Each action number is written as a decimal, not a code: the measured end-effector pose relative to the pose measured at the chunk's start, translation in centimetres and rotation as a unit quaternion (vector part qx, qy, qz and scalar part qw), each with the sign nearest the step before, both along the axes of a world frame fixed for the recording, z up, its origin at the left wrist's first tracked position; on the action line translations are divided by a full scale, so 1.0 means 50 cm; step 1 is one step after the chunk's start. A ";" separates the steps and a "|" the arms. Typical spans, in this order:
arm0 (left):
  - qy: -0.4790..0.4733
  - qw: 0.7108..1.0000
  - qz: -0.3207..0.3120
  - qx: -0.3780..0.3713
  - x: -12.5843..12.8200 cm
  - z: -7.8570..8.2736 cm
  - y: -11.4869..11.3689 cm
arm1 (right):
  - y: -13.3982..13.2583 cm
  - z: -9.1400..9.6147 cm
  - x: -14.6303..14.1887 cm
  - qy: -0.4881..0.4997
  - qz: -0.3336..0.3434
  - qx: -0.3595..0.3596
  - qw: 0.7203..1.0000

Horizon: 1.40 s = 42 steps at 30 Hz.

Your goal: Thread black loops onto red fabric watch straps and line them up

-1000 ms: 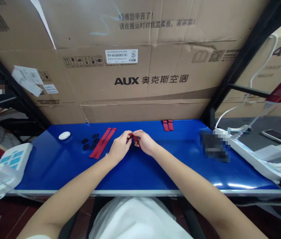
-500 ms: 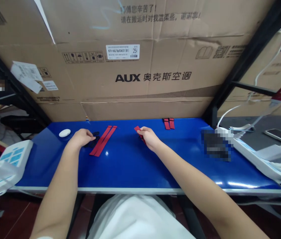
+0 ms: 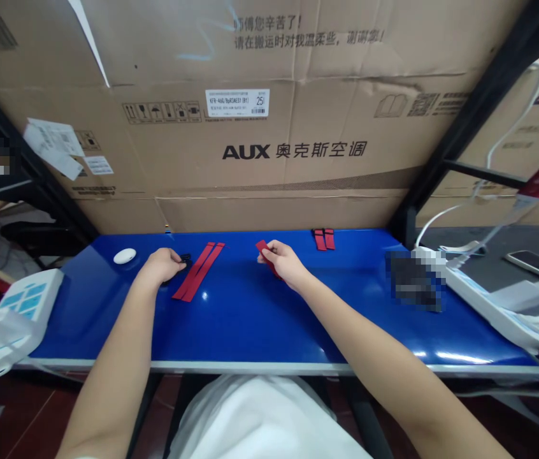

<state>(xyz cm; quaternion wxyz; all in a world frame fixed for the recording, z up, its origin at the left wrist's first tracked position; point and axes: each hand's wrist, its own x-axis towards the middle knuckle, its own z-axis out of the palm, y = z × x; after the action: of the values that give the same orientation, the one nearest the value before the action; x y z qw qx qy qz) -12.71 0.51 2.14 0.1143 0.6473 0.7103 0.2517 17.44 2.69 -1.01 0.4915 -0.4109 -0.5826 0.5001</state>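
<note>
My left hand is closed in a pinch at a small black plastic buckle, and more black bits show partly under the fingers. Two red webbing straps lie side by side at a slant on the blue table, just right of that hand. Near the table's middle my right hand grips a red strap between thumb and fingers. One end of it sticks out past the fingertips, while the rest is partly hidden. Farther back, two short red straps with black buckles lie together.
A white oval object rests at the table's left rear. White power strips stand at the left edge and on the right. A blurred dark object lies on the right. Behind the table rises a large cardboard sheet; another person is at far left.
My left hand has shifted slightly right over the black parts, covering more of them. My right hand has turned the red strap a little; its free end has moved slightly left.
</note>
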 end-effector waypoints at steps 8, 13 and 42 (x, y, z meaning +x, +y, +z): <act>-0.494 0.848 -0.168 -0.094 0.168 -0.022 0.029 | -0.030 0.005 -0.003 -0.173 0.139 0.083 0.972; -0.566 0.796 -0.165 -0.136 0.200 -0.042 0.016 | -0.029 0.007 0.000 -0.186 0.120 0.113 0.969; -0.337 0.917 -0.205 0.056 0.251 -0.059 0.001 | -0.006 0.002 -0.008 -0.199 -0.005 0.115 0.973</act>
<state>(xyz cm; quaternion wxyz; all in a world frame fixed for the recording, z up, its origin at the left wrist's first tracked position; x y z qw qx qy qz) -0.18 0.56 -0.80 0.3599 0.6607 0.4664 0.4652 17.03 2.37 -0.89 0.4116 -0.4461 -0.7204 0.3356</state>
